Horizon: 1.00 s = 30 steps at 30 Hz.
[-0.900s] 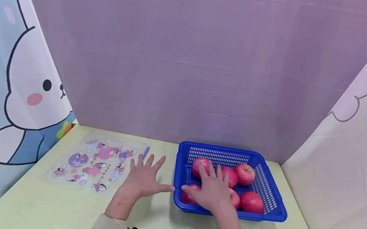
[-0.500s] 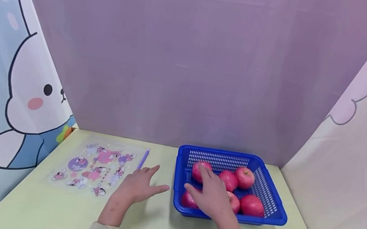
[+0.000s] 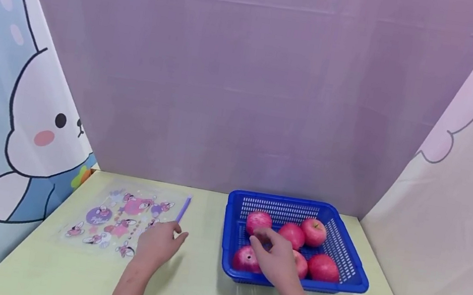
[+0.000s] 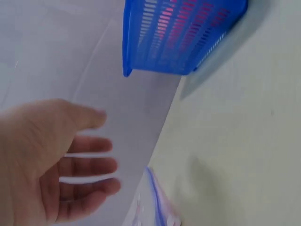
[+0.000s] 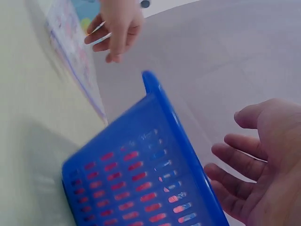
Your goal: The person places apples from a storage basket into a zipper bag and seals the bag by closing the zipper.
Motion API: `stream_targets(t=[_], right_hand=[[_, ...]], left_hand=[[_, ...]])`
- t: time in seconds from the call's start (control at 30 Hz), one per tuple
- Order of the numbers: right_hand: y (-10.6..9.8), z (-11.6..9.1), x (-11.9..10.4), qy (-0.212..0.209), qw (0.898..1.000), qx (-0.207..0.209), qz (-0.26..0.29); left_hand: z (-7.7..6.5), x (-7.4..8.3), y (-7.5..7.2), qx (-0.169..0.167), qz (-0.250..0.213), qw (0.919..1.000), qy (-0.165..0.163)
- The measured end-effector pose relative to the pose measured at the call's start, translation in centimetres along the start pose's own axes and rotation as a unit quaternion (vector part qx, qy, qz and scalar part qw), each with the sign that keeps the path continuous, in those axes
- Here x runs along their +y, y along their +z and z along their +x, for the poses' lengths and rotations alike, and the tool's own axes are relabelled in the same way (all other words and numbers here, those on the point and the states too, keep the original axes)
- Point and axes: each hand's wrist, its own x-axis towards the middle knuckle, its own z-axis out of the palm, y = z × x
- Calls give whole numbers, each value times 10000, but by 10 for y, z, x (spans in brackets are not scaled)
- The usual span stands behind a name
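Observation:
My left hand (image 3: 158, 243) hovers over the right side of a clear plastic zipper bag (image 3: 111, 200) printed with pink and purple cartoon figures. Its fingers bend loosely around nothing, which the left wrist view confirms. A blue plastic basket (image 3: 360, 284) on the right holds several red apples (image 3: 323, 267). Above its front left part is my right hand (image 3: 277, 258), fingers loosely bent and holding nothing, partly hiding the apples below. One apple (image 3: 246, 259) shows just left of that hand, another apple (image 3: 258, 221) just beyond its fingertips. In the right wrist view, the hand (image 5: 263, 165) appears beside the basket rim (image 5: 181, 127).
Both things lie on a pale yellow table (image 3: 197, 284). A purple cloth (image 3: 244, 92) stands along its back edge, with printed cartoon curtains (image 3: 27, 136) at left and right. The bag's purple slider strip (image 3: 183, 208) faces the basket across a strip of tabletop.
Both hands were spread with fingers stretched forward; now their fingers bend loosely. The left hand has shifted left and lower in view. The basket and bag keep their places on the table.

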Motion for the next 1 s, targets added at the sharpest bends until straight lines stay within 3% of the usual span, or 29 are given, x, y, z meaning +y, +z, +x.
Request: stream_targets(t=[0.1, 0.2, 0.37, 0.6, 0.77, 1.0], right_hand=[[0, -3, 0, 206, 9987, -36, 462], [-1, -6, -1, 296, 9970, -95, 712], [0, -13, 0, 426, 9955, -203, 827], [3, -12, 1, 468, 9938, -207, 989], [2, -11, 2, 348, 9934, -103, 1085], [8, -16, 9, 411, 9918, -310, 1173]], left_hand=[[-2, -10, -5, 198, 32, 9994, -267], [-5, -19, -9, 168, 63, 9986, -492], [-12, -34, -9, 98, 194, 9961, -851], [-15, -42, -7, 179, 337, 9913, -1260], [-14, -46, -4, -50, 350, 9896, -1397], [-24, -51, 5, -420, 419, 9900, -1280]])
